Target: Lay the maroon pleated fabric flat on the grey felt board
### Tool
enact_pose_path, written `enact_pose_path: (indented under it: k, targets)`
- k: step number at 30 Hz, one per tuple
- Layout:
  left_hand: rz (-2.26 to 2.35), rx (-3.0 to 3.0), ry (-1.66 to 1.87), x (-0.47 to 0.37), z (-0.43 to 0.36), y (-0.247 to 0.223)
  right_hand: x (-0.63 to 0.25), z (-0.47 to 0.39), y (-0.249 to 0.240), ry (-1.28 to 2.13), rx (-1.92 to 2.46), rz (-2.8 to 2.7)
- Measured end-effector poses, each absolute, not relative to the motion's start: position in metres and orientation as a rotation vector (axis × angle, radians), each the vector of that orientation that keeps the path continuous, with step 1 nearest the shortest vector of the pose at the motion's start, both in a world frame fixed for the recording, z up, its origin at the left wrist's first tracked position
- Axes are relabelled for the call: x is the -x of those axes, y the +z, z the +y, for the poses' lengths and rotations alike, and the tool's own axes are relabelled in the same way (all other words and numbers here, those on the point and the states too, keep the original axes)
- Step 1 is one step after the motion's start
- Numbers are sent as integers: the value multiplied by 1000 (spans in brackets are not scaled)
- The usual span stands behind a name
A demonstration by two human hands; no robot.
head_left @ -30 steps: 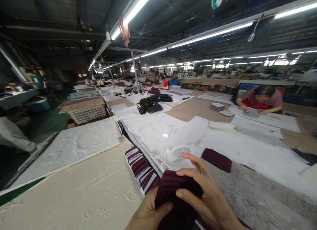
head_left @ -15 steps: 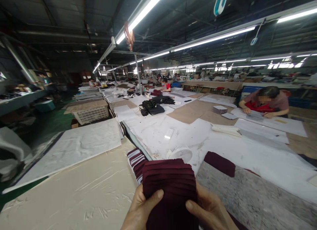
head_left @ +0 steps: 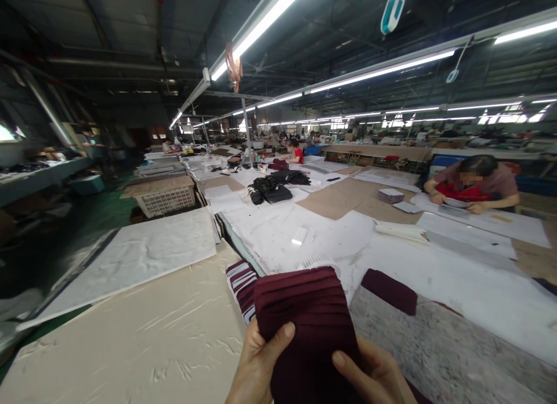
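Observation:
A thick stack of maroon fabric pieces is held up in front of me, its upper edges fanned into steps. My left hand grips its left side with the thumb lying across the front. On the right side my right hand holds it the same way, thumb on the cloth and fingers behind, mostly hidden. Just behind the stack, to the left, lies a row of maroon and white striped bundles. A separate maroon fabric piece rests on the speckled grey mat to the right.
A white fan stands partly hidden behind the stack. The white worktable carries a small white box and dark garments. A cream-covered surface spans the left. Across the table, a co-worker handles grey pieces.
Both hands still hold the stack, which has tilted slightly and sits a little further right in view. The co-worker's grey pieces have been lifted or bent. The view has shifted slightly.

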State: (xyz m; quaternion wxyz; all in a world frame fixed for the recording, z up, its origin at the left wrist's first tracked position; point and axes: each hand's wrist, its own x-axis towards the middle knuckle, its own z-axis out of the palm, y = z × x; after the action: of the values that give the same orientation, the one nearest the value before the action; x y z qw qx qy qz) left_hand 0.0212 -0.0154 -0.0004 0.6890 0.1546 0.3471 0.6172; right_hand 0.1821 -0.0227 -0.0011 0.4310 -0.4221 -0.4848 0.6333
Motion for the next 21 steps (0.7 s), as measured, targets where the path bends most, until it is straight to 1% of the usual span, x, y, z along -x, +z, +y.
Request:
enact_pose_path:
  k: [3, 8, 13, 16, 19, 21]
  targets:
    - [761, -361, 1365, -25, -18, -3, -179, -23, -3, 1481, 1039, -1077]
    - [731, -370, 1339, -31, -20, -5, -175, -23, -2, 1309, 1089, -1020]
    - [741, -430, 1328, -29, -18, -6, -177, -25, 0, 1332, 1116, -981]
    - [724, -488, 1324, -21, -14, -5, -183, -24, -3, 1229, 1180, -1126]
    - [635, -531, 1301, -11, -8, -1, -192, -22, -10, 1073, 1245, -1386]
    - [616, -540, 1265, -6, -3, 2, -198, -20, -16, 1027, 1234, -1536]
